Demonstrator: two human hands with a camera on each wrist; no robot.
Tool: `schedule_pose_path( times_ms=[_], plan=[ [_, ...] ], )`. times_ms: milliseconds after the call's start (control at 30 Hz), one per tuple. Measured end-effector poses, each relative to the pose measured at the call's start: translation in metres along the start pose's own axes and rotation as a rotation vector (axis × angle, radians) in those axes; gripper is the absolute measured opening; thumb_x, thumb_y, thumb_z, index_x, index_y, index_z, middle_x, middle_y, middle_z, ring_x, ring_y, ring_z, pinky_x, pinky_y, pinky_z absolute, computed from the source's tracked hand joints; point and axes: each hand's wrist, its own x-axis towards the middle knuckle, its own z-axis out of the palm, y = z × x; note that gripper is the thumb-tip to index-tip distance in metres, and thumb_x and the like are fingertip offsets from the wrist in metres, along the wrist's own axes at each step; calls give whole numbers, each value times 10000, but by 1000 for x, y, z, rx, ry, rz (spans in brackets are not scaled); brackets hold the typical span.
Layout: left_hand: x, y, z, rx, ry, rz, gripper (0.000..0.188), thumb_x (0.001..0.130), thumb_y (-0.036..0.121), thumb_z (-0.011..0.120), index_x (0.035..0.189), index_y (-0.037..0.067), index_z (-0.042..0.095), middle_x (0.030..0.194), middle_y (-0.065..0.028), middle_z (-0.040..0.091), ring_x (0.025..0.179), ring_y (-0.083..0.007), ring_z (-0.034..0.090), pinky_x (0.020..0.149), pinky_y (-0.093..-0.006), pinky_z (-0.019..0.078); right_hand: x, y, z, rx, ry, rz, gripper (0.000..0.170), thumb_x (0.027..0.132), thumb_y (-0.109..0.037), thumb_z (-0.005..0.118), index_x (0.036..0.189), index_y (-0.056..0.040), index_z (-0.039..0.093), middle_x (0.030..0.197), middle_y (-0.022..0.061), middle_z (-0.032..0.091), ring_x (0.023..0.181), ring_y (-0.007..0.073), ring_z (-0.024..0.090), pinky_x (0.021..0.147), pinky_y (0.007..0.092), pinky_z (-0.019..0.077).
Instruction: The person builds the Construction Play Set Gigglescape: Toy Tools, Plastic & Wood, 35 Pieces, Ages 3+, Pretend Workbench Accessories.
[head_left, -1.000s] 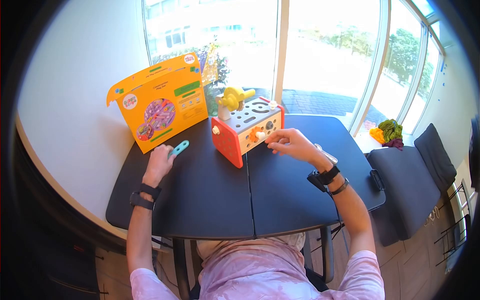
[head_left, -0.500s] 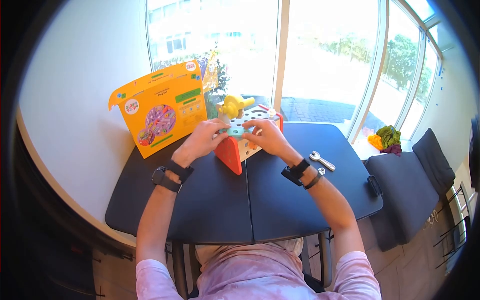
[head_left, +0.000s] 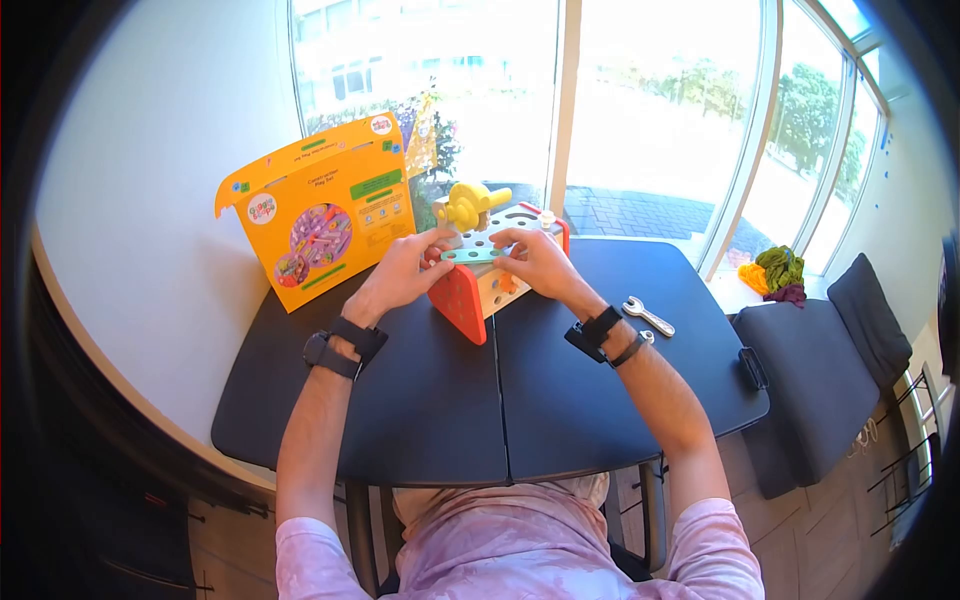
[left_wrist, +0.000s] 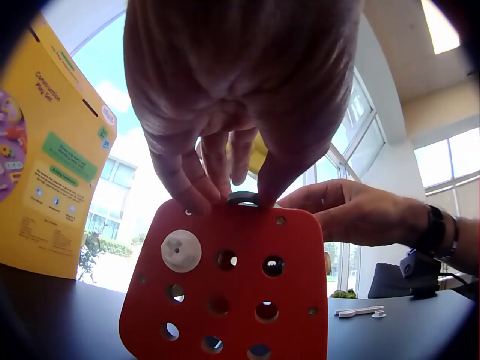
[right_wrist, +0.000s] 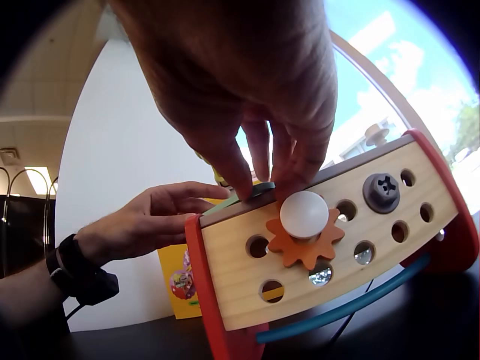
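Observation:
A teal strip with holes point(head_left: 473, 256) lies across the near left top of a toy workbench point(head_left: 460, 304). My left hand point(head_left: 395, 275) pinches its left end; my right hand point(head_left: 545, 268) has its thumb and fingers at the other end. In the left wrist view, the strip's end point(left_wrist: 243, 198) is above the red side panel point(left_wrist: 247, 281), which bears a white knob point(left_wrist: 181, 250). The right wrist view shows an orange gear point(right_wrist: 281, 246) behind a white knob point(right_wrist: 304, 214) and a grey screw point(right_wrist: 382, 193) on the wooden front. A yellow piece point(head_left: 468, 207) stands on top.
An orange box point(head_left: 340, 215) stands at the back left of the dark table point(head_left: 420, 430). Right of the workbench lie a white wrench point(head_left: 648, 316) and a small white piece point(head_left: 646, 338). A curved blue strip point(right_wrist: 345, 307) runs low along the workbench's front.
My left hand has brought the teal strip from the left of the table onto the workbench top. My right hand has moved from the front up to the strip's right end.

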Motion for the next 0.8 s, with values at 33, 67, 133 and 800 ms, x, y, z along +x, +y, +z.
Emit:
schedule_pose_path(
  times_ms=[33,67,133,800],
  plan=[
    [0,-3,1,2,-2,-3,481,989,142,805,1439,34,675,1121,-154,801,969,-268,738,896,-378,607,0,0,0,6,0,3,421,985,-176,796,1359,10,753,1229,115,803,942,194,719,911,347,589],
    [0,-5,1,4,-3,-5,495,987,150,809,1447,34,669,1123,-151,802,965,-267,735,895,-377,607,0,0,-1,-1,-4,3,427,981,-176,800,1362,10,751,1232,115,802,941,192,719,909,347,589],
    [0,-7,1,8,-8,-3,514,984,162,813,1457,34,661,1140,-150,798,968,-263,732,896,-376,607,0,-1,-2,-14,-13,1,440,974,-175,808,1368,11,748,1239,116,802,941,187,720,905,347,590],
    [-116,-29,-42,75,-130,-248,394,962,164,832,1328,37,765,1227,-108,795,1020,-208,739,834,-341,608,-160,90,-145,-514,-106,301,197,920,-123,793,1092,-39,840,1047,148,833,910,305,783,890,407,633]
  ],
)
